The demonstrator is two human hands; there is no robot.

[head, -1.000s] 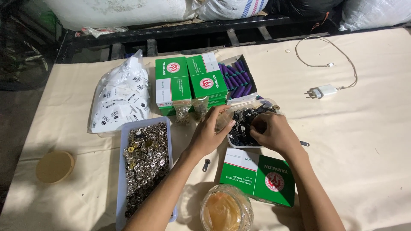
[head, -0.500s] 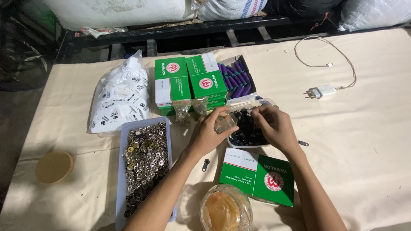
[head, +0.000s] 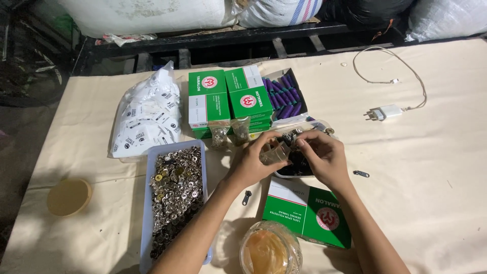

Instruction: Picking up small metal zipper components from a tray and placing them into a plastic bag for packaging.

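hands meet over the middle of the bench [head: 446, 167], seen from the head camera. the left hand [head: 253, 162] is closed around a small clear packet [head: 275, 152], pinching it between thumb and fingers; the right hand [head: 322, 157] has its fingertips curled onto the packet's other edge, so both hands grip the same packet. the packet sits just above a shallow container of dark small parts [head: 299, 165], whose rim shows beneath the hands.

at twelve o'clock from the hands stand two green boxes [head: 228, 99], with an open box of purple spools [head: 284, 94] touching them at their three o'clock side. two small filled packets [head: 229, 134] lean against the green boxes' front. at nine o'clock lies a pale blue tray of metal snap buttons [head: 175, 198], and beyond it, at ten o'clock, a white printed bag [head: 147, 116]. at six o'clock lies a flat green and white box [head: 307, 210], with a clear jar [head: 270, 252] just beside its near corner. a white charger with cable [head: 385, 111] lies well apart at two o'clock. a round tan lid [head: 68, 197] rests at the far nine o'clock edge.
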